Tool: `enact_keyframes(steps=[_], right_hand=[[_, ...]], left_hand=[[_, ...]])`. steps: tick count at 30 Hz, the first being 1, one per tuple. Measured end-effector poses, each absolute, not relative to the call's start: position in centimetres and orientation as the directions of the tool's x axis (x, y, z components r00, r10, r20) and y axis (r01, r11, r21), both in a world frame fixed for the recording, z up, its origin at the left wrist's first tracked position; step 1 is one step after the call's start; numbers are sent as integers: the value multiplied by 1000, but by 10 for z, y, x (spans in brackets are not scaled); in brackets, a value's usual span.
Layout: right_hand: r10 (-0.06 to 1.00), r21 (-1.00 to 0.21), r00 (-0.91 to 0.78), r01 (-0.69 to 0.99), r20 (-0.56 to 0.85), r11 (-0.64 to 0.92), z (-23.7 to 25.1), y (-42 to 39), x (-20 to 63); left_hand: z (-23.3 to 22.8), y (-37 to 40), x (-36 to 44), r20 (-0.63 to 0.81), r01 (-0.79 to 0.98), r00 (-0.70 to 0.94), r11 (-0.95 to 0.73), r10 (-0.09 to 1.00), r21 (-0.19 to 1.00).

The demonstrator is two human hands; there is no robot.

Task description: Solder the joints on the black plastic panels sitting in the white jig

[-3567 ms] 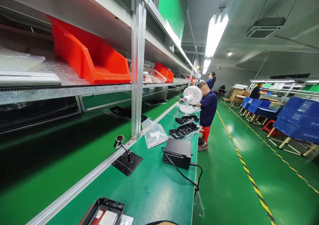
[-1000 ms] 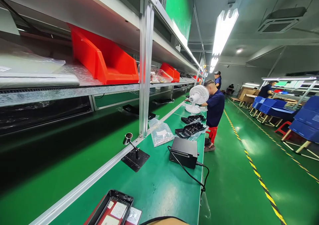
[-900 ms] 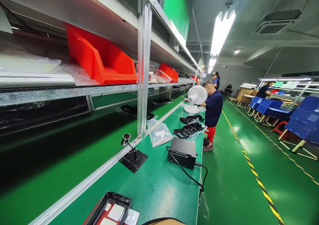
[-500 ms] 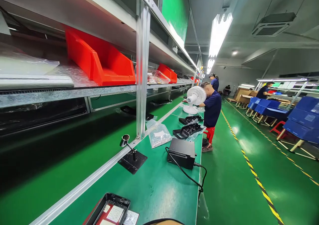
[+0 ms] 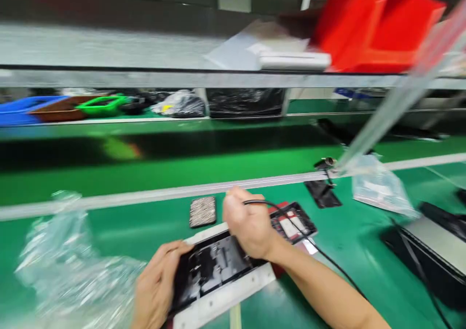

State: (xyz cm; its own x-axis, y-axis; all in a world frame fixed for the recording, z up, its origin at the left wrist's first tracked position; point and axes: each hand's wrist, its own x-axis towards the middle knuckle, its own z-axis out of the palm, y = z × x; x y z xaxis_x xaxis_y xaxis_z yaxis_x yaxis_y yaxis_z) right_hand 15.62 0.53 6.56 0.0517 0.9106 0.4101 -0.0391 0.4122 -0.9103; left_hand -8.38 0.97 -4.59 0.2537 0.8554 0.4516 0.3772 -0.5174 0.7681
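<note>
My left hand (image 5: 156,283) holds the near left end of a black tray (image 5: 211,266), with my fingers bent around its edge. The tray lies on a white board (image 5: 225,297) on the green surface (image 5: 145,173), close to me in the middle. My right hand (image 5: 249,224) is over the far side of the tray. Its fingers are closed tight on a thin tool with a black cord (image 5: 327,258) that runs off to the right. The picture is blurry, so I cannot see the tool's tip.

Just past my right hand lies a small grey pad (image 5: 203,211). To its right is another tray with white labels (image 5: 293,224). A clear crinkly bag (image 5: 69,266) lies on the left. Up on the shelf, far right, sits a red bin (image 5: 374,28).
</note>
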Motion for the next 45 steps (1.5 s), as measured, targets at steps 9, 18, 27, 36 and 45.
enact_keyframes(steps=[9, 18, 27, 36, 45], right_hand=[[889, -869, 98, -185, 448, 458, 86, 1, 195], [884, -855, 151, -229, 442, 466, 91, 0, 199], [896, -884, 190, -175, 402, 434, 99, -3, 201], [864, -863, 86, -57, 496, 501, 102, -1, 212], [921, -901, 19, -200, 390, 385, 103, -2, 206]], left_hand=[[-30, -3, -41, 378, 319, 227, -436, 897, 842], [-27, -5, -35, 402, 296, 230, -457, 886, 839], [-25, -7, -34, 398, 305, 224, -452, 890, 838], [-24, -9, -33, 400, 302, 225, -454, 889, 838], [-22, -9, -33, 396, 291, 225, -449, 890, 845]])
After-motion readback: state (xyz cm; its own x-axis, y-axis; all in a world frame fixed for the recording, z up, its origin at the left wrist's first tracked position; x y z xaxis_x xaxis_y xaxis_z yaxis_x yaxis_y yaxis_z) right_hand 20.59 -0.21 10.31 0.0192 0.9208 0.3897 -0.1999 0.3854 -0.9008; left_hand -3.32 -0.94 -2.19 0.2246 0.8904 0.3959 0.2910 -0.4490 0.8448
